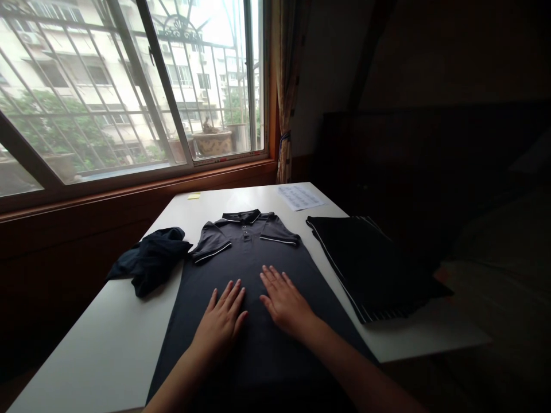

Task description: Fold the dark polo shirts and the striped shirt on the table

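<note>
A dark polo shirt (245, 261) with a black, white-edged collar lies front side up and spread out, its collar toward the window. Both short sleeves rest angled across the upper front, with white trim on their cuffs. My left hand (224, 315) is flat on the shirt's middle, fingers apart. Slightly farther up and to the right, my right hand (284, 301) presses palm down on the cloth, also with fingers stretched. Neither hand grasps anything. The shirt's lower end is in deep shadow near my forearms.
On the white table (107, 338), a crumpled dark garment (157, 258) lies left of the shirt. Folded black garments with white-striped edges (365, 267) are stacked at the right. A printed sheet (300, 197) and a yellow note (194, 195) lie at the back, below a barred window (206, 86).
</note>
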`<action>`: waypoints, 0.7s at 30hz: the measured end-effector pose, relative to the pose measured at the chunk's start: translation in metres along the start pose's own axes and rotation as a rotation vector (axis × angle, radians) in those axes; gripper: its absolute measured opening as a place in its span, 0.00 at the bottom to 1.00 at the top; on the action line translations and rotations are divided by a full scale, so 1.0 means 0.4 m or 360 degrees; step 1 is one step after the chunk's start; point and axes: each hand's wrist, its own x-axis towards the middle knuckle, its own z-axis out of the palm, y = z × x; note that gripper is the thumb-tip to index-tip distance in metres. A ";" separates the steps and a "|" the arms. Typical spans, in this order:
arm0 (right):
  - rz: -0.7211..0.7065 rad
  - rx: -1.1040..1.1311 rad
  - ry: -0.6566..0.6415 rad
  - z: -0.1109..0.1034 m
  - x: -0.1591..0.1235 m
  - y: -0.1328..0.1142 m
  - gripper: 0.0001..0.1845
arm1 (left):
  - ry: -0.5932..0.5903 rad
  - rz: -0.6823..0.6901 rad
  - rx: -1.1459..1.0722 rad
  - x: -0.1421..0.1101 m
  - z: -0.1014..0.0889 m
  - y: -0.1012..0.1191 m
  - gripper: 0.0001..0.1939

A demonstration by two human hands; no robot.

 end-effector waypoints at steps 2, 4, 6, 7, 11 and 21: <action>-0.0026 0.0033 -0.0071 0.018 0.016 -0.017 0.34 | 0.0017 -0.0010 -0.0010 0.029 0.010 0.006 0.30; -0.0003 0.0029 -0.0092 0.026 0.013 -0.004 0.35 | 0.0020 -0.0017 0.0000 0.027 0.017 -0.011 0.30; 0.0045 -0.0004 -0.0088 0.022 -0.006 0.035 0.36 | 0.0010 -0.0032 0.0029 -0.001 0.021 -0.049 0.31; 0.0078 -0.0029 -0.0083 0.016 -0.019 0.061 0.36 | 0.0007 -0.0046 0.0046 -0.020 0.022 -0.072 0.32; 0.0271 -0.0152 -0.0013 -0.013 -0.078 0.171 0.36 | 0.0052 -0.0145 0.0122 -0.104 0.030 -0.167 0.34; 0.0421 -0.0271 0.0159 -0.009 -0.135 0.257 0.36 | 0.0092 -0.0150 0.0206 -0.155 0.034 -0.218 0.36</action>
